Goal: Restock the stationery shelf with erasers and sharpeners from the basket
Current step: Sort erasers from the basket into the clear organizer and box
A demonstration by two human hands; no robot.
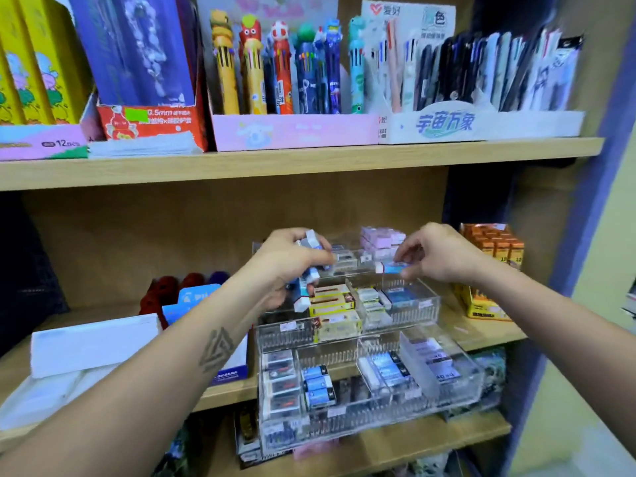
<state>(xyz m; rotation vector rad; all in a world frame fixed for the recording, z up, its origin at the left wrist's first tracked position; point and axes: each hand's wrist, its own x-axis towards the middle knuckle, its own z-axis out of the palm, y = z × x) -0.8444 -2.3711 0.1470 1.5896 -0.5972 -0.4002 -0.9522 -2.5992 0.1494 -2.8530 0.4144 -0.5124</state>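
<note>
Restocking the eraser trays, well under way.

On the wooden shelf (481, 335) my tiered clear organizer (457, 390) looks mostly stocked; my left hand (292, 259) grips spare erasers (304, 290), right hand (437, 256) fingers pinch one blue eraser (394, 268) over the back tier; basket unseen.

Gap above acrylic organizer (347, 325) open – upper shelf board (275, 163) caps headroom.

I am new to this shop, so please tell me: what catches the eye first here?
Two hands meet over the clear tiered organizer mid-shelf: the left hand grips several blue-and-white erasers, the right hand pinches one eraser. Above, cartoon-topped pens fill a pink box.
</note>
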